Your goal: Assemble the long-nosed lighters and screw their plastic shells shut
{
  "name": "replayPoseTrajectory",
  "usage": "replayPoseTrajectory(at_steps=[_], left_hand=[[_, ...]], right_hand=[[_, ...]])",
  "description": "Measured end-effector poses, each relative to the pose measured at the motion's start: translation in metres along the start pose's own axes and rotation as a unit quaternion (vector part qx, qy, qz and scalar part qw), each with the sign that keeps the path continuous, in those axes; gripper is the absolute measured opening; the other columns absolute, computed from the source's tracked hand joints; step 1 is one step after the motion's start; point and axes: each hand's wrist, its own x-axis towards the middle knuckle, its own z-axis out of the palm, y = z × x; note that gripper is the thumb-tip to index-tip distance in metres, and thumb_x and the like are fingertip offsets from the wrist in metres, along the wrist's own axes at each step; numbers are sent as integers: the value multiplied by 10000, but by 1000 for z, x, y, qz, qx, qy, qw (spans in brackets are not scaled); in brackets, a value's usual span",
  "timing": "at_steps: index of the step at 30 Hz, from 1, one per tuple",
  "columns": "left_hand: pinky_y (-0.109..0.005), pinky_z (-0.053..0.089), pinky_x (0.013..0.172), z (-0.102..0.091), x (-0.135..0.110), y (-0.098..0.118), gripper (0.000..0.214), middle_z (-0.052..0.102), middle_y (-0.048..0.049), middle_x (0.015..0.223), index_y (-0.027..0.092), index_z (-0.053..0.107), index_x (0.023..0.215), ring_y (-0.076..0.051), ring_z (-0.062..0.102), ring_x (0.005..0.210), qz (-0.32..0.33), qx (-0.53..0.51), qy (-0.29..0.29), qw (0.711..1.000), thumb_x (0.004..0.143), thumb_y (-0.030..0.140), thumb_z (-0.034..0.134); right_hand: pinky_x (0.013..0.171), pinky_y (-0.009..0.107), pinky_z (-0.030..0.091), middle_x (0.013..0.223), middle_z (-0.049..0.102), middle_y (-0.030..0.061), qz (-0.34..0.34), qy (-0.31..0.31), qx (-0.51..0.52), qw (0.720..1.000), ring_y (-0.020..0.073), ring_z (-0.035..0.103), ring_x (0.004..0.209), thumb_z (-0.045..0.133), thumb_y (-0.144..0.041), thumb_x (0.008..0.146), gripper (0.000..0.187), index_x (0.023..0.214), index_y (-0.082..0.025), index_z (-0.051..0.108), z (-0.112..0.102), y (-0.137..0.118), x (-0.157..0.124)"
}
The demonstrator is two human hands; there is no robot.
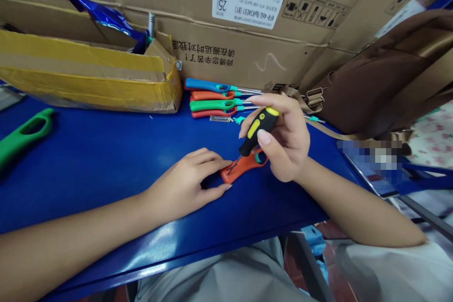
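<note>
An orange lighter casing (242, 167) lies on the blue table, its rounded end between the thumb and fingers of my left hand (191, 174). In my right hand (288, 137) is a black and yellow screwdriver (257, 130), gripped by the handle and tilted. Its thin shaft points down onto the casing near my left fingertips; whether the tip sits in a screw or slot is too small to tell. Part of the casing's trigger end is hidden behind my right hand. Behind the hands lie several long-necked lighters, among them a blue one (207, 85) and a green one (212, 105).
A yellow-taped cardboard box (88, 80) holding a blue packet (106, 16) stands at the back left. A green lighter casing (26, 134) lies at the left. Large cardboard (198, 4) walls the back. A brown bag (371, 71) and a phone (371, 170) are at the right.
</note>
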Motion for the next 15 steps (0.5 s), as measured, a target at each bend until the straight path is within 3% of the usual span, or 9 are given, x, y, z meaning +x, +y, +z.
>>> replayPoseTrajectory(at_steps=[4, 8, 10, 13, 15], left_hand=[[-354, 553, 901, 0, 0, 1, 312, 720, -54, 1081, 191, 674, 1212, -205, 659, 1002, -3, 1, 4, 1000, 907, 240, 716], [-375, 560, 912, 1, 0, 1, 274, 729, -63, 1088, 196, 692, 1168, -220, 675, 1011, -3, 6, 14, 1000, 903, 263, 717], [-373, 564, 907, 0, 1, 1, 294, 731, -65, 1085, 193, 686, 1186, -220, 676, 1011, -2, 2, 15, 1000, 903, 265, 718], [-352, 567, 887, 0, 1, 2, 309, 732, -62, 1073, 184, 683, 1192, -209, 674, 993, 1, -7, 14, 1000, 893, 248, 729], [-347, 566, 895, -1, 2, 3, 306, 733, -66, 1092, 177, 686, 1192, -206, 674, 1004, 4, -9, 12, 1000, 893, 230, 726]], right_hand=[[585, 334, 614, 1214, 686, 62, -22, 16, -53, 998, 184, 697, 758, 606, -306, 946, 398, 1335, -336, 526, 0, 1, 0], [709, 373, 645, 1189, 719, 66, -97, 32, -127, 987, 251, 725, 945, 765, -368, 847, 469, 1280, -321, 590, -2, 4, 2], [713, 376, 645, 1234, 707, 66, -114, 16, -103, 988, 247, 730, 969, 691, -328, 896, 466, 1345, -304, 568, -3, 3, 2], [651, 345, 631, 1364, 642, 68, -84, -7, -43, 996, 214, 732, 959, 524, -210, 948, 509, 1450, -287, 491, -1, 1, 0], [637, 321, 624, 1367, 644, 67, -82, -6, -38, 996, 199, 728, 943, 544, -179, 933, 534, 1453, -286, 490, 0, -1, 0]])
